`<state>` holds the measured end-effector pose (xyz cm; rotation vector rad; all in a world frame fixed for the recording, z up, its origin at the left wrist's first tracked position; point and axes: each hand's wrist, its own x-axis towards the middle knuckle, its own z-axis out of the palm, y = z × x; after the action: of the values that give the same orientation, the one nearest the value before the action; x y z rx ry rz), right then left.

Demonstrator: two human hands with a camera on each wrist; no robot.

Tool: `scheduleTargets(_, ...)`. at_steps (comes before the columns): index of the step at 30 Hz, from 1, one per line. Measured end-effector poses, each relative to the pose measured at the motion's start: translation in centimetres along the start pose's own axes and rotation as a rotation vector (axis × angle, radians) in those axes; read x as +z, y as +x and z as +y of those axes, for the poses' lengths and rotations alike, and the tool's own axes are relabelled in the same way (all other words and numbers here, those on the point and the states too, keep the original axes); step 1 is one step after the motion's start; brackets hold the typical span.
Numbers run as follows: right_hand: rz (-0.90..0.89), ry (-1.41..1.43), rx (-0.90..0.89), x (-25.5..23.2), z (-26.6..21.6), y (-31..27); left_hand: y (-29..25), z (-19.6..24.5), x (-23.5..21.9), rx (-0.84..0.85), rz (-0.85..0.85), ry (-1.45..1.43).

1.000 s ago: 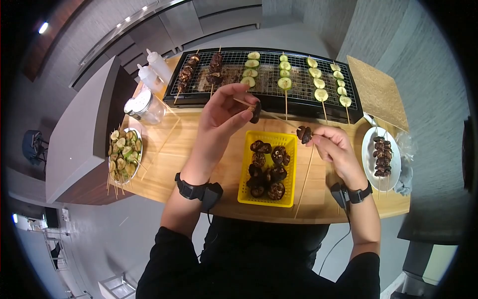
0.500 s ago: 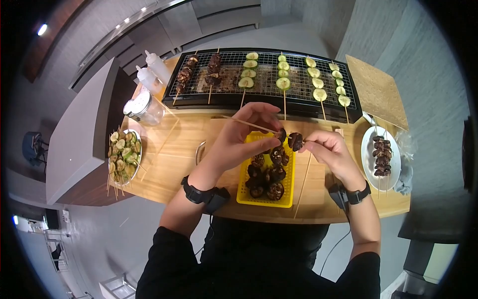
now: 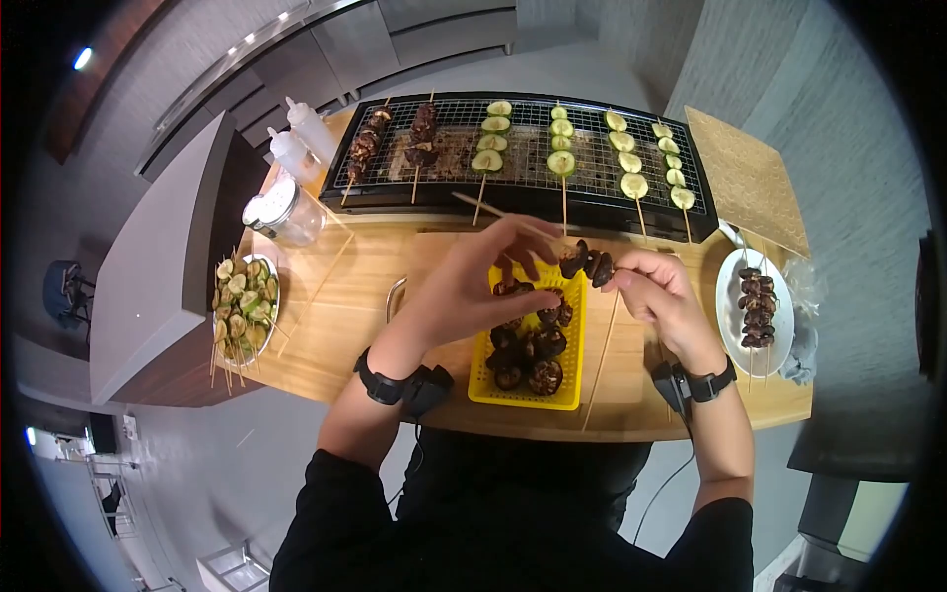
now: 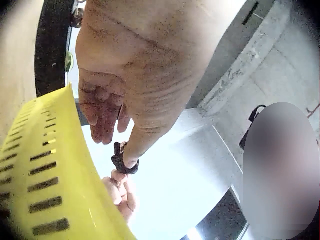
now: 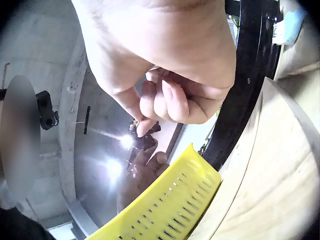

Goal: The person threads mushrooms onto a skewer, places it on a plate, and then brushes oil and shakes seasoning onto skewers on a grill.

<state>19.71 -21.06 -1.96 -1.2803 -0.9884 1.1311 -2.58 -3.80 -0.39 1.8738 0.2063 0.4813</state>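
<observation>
In the head view my right hand (image 3: 659, 296) pinches a thin wooden skewer (image 3: 478, 204) near its right end. Dark brown mushroom pieces (image 3: 597, 266) are threaded on it, bunched just beside those fingertips. My left hand (image 3: 473, 281) reaches along the skewer from the left, thumb and fingers spread apart around the pieces. From the left wrist, the left thumb overlaps the dark mushroom (image 4: 120, 162). The right wrist view shows curled fingers (image 5: 172, 102), with the mushroom partly hidden behind the thumb. Below both hands, a yellow basket (image 3: 477, 380) holds several more dark mushrooms (image 3: 546, 375).
Behind stands a black grill (image 3: 395, 200) bearing skewers of cucumber-like slices (image 3: 633, 185) and dark pieces. A white plate (image 3: 728, 321) with mushroom skewers is at right, another plate (image 3: 264, 345) of sliced skewers at left. Jar (image 3: 296, 217), bottles (image 3: 294, 155) and a loose skewer (image 3: 602, 365) lie around.
My left hand has come down and right, and a mushroom has slid along the skewer against the pieces by my right hand. The left thumb and fingers have spread apart.
</observation>
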Motion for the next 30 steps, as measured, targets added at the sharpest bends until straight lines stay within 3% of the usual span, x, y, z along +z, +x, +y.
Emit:
scheduleTargets(3,0.036,0.038,-0.016,0.0,0.3,0.1,-0.2,0.7,0.0,-0.047,-0.074,0.316)
scheduleTargets(9,0.043,0.054,-0.047,-0.1,0.6,0.3,-0.9,1.4,0.5,-0.053,-0.32,0.431)
scheduleTargets(15,0.049,0.057,-0.024,-0.3,0.6,0.3,-0.9,0.5,0.8,0.034,-0.482,0.362)
scheduleTargets(18,0.047,0.041,-0.033,-0.2,0.4,0.4,-0.9,0.0,0.8,0.242,-0.527,0.434)
scheduleTargets(30,0.064,0.047,-0.012,-0.2,0.6,0.5,-1.0,-0.3,0.8,0.276,-0.51,0.462)
